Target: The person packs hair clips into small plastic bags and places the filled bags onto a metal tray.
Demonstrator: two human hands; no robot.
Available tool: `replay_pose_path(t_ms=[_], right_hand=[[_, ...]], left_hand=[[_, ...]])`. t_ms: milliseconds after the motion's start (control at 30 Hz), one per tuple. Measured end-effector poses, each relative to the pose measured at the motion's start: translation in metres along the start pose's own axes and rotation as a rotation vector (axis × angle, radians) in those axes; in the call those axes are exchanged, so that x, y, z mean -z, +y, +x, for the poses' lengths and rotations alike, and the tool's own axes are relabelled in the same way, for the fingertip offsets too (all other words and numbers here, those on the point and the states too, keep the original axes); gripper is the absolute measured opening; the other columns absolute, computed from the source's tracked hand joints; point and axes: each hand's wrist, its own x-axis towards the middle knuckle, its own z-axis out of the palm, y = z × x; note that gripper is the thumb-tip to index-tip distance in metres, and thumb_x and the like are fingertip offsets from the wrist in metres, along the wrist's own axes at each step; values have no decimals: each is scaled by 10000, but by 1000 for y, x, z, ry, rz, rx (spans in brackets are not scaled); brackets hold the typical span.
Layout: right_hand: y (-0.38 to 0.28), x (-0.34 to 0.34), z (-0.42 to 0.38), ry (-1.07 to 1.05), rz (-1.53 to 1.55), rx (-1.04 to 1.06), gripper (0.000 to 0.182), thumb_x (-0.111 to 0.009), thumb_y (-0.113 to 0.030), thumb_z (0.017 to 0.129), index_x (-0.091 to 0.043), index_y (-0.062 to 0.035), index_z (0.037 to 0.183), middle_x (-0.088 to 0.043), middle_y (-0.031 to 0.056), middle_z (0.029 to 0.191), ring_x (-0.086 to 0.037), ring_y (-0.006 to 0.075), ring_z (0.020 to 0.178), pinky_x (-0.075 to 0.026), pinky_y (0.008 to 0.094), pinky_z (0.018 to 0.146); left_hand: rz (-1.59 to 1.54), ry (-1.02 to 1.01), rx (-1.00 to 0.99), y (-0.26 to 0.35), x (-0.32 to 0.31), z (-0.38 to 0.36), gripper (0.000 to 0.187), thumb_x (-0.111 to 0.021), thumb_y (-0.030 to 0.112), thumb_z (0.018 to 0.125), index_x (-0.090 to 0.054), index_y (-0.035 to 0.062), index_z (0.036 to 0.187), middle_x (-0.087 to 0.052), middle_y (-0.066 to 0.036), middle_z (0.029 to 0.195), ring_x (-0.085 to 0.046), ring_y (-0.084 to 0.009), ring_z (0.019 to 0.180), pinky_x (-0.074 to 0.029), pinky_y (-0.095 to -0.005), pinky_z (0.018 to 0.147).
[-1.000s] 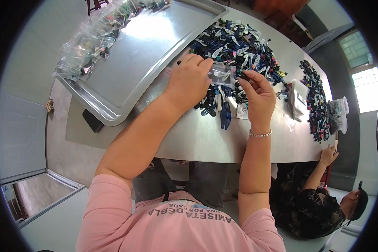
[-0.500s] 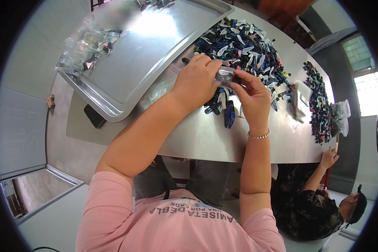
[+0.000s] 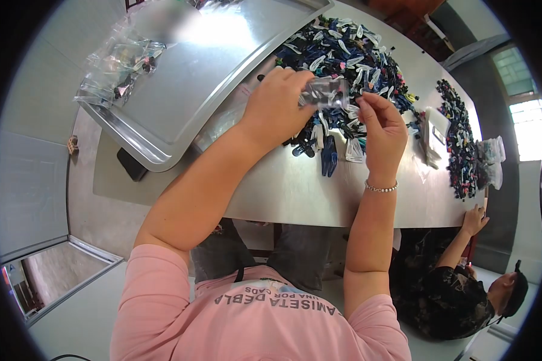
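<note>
1. A small clear plastic bag (image 3: 325, 93) with pale pieces inside is held up above the grey metal table (image 3: 295, 192), in front of the large heap of dark blue, black and white hair clips (image 3: 343, 60).
2. The bag's left edge is pinched by the left hand (image 3: 277, 108), whose fingers are curled shut on it.
3. The right hand (image 3: 384, 129) is raised just beside the bag's right edge, its fingertips (image 3: 367, 102) closed together; whether they grasp the bag's corner or a single clip appears uncertain, as the view is too small there.
4. A beaded bracelet (image 3: 380, 188) is worn on the right wrist.
5. Below the hands, a dark blue clip (image 3: 329, 157) and a further clear packet (image 3: 355, 150) are lying on the table.
6. A wide shiny steel tray (image 3: 180, 78) is set to the left, with a pile of filled clear bags (image 3: 117, 66) at its far corner.
7. A second, narrower heap of dark clips (image 3: 461, 144) is seen well apart to the right, near a co-worker's hand (image 3: 474, 219) resting at the table's edge.
</note>
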Motion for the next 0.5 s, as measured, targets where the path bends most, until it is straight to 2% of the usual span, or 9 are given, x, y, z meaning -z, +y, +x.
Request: replay_pose_path(t_ms=[33, 100, 133, 167, 233, 267, 300, 400, 500], right_hand=[[2, 6, 2, 0, 0, 0, 136, -679, -24, 904, -721, -9, 1032, -717, 26, 977, -633, 68, 839, -498, 201, 732], [0, 12, 5, -239, -318, -94, 105, -708, -34, 883, -724, -14, 985, -705, 4, 923, -624, 64, 771, -491, 193, 702], [-6, 12, 1, -345, -375, -172, 101, -747, -35, 825, -735, -29, 926, -682, -9, 872, -602, 58, 745, -462, 195, 664], [-10, 10, -1, -346, -376, -172, 101, -747, -35, 825, -735, -29, 926, -682, -9, 872, -602, 58, 745, -462, 195, 664], [-14, 3, -5, -724, -494, 17, 176, -780, -33, 757, -741, -46, 929, -621, -8, 799, -583, 76, 723, -448, 214, 646], [-13, -3, -10, -747, -476, 16, 247, -796, -30, 699, -739, -50, 938, -570, 31, 786, -580, 137, 717, -462, 267, 644], [-12, -7, -14, -750, -475, 18, 247, -796, -30, 699, -739, -50, 938, -570, 31, 786, -580, 137, 717, -462, 267, 644], [-10, -14, -18, -779, -527, 214, 256, -795, -27, 691, -722, -30, 936, -584, 76, 838, -586, 221, 740, -484, 333, 659], [-16, -16, -20, -744, -619, 141, 242, -784, -26, 706, -710, -24, 936, -571, 76, 818, -591, 217, 738, -484, 325, 659]], left_hand=[[-11, 31, 30, 0, 2, 2, 371, -754, 157, 759, -637, 46, 1092, -653, -133, 969, -609, -336, 996, -491, -408, 891], [-81, 61, 82, 0, 4, 5, 357, -752, 168, 766, -639, 34, 1078, -656, -128, 933, -614, -336, 962, -487, -416, 882], [-152, 91, 133, 0, 5, 5, 346, -749, 179, 773, -641, 23, 1063, -658, -123, 897, -620, -336, 928, -483, -424, 874], [-152, 92, 134, 0, 5, 5, 346, -749, 179, 773, -641, 23, 1063, -658, -123, 897, -620, -336, 928, -483, -424, 874], [-154, 116, 103, -1, 2, 4, 366, -744, 197, 781, -635, 14, 1078, -657, -115, 870, -620, -337, 900, -464, -449, 930], [-152, 118, 105, -1, 1, 3, 366, -744, 197, 781, -635, 14, 1078, -657, -115, 870, -620, -337, 900, -464, -449, 930], [-116, 120, 63, -2, -1, 2, 375, -741, 199, 783, -632, 10, 1088, -656, -119, 877, -618, -341, 908, -452, -461, 956], [-80, 115, 19, -3, -2, 1, 390, -735, 196, 785, -627, 7, 1109, -654, -129, 896, -611, -349, 927, -433, -480, 998], [-75, 95, 21, -4, 0, 1, 397, -731, 188, 784, -624, 6, 1120, -651, -141, 923, -605, -356, 953, -426, -485, 1015]])
